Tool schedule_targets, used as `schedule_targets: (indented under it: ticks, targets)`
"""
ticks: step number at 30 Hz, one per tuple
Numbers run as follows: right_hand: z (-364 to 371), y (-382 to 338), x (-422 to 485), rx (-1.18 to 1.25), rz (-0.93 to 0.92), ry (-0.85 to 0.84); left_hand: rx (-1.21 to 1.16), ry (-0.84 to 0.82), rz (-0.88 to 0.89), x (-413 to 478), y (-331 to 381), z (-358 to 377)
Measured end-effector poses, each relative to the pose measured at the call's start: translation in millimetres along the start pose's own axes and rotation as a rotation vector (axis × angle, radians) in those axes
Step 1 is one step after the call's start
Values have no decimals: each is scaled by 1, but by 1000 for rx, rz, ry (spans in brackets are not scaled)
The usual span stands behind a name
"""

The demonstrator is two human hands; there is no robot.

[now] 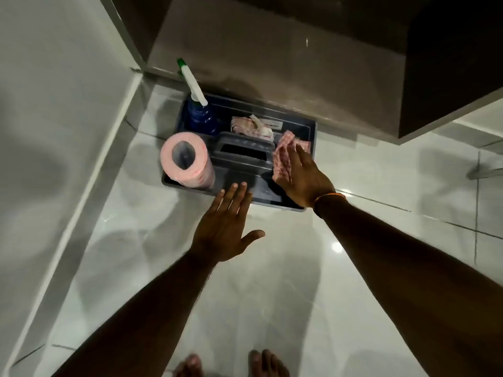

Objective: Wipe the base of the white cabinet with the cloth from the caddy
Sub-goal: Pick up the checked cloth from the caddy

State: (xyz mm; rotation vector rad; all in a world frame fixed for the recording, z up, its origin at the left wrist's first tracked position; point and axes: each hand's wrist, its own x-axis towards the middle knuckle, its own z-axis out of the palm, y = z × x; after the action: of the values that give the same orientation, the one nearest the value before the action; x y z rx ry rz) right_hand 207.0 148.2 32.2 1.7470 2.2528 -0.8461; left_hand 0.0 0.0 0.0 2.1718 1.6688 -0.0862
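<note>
A dark blue caddy (285,202) stands on the tiled floor against a grey-brown unit. In its right compartment lies a pink checked cloth (281,159). My right hand (302,175) is on that cloth, fingers wrapped over its right side, thumb hidden. My left hand (226,227) hovers flat with its fingers spread, fingertips over the caddy's front rim, holding nothing. The white cabinet (54,118) rises along the left, and its base strip (89,202) runs diagonally down to the floor.
The caddy also holds a pink paper roll (185,159), a blue spray bottle with a white and green nozzle (201,115) and a second crumpled cloth (250,126) behind the centre handle (242,153). My bare toes (231,365) show at the bottom. Glossy tiles lie to the right.
</note>
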Motion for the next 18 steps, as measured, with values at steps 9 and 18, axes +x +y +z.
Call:
schedule_targets:
  ticks: [9,18]
  targets:
    - [45,12,46,-139,31,-18,18,61,4,9,-21,46]
    - [41,6,35,17,45,99,-21,38,3,5,-23,42]
